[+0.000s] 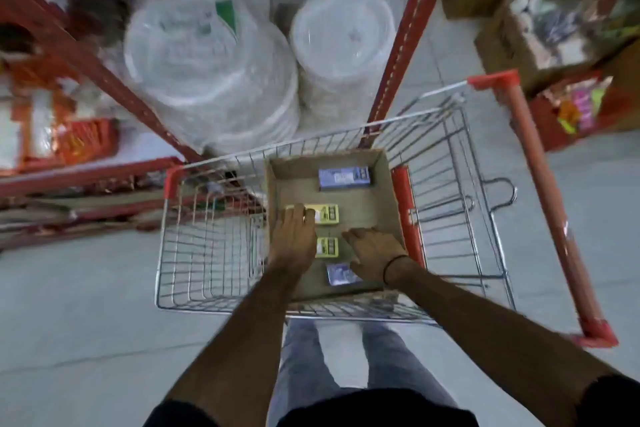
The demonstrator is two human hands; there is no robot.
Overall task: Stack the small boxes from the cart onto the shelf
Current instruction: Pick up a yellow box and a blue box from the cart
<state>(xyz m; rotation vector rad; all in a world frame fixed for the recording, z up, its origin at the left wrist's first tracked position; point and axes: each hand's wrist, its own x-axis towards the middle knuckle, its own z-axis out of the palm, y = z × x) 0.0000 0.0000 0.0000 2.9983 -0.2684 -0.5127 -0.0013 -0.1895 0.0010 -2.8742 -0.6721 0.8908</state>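
Small boxes point(326, 213), flat rectangular card, in cardboard tray point(388, 191); left hand point(292, 230) touching.

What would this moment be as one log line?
stage: picking | left hand: on yellow box | right hand: open | boxes: in carton

Both hands point(294, 236) point(374, 250) lowered, fingers spread

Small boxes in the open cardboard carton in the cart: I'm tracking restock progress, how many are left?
4 visible. Far purple box; yellow box under the left hand; second yellow box between the hands; near purple box under the right hand. Hands may hide more.
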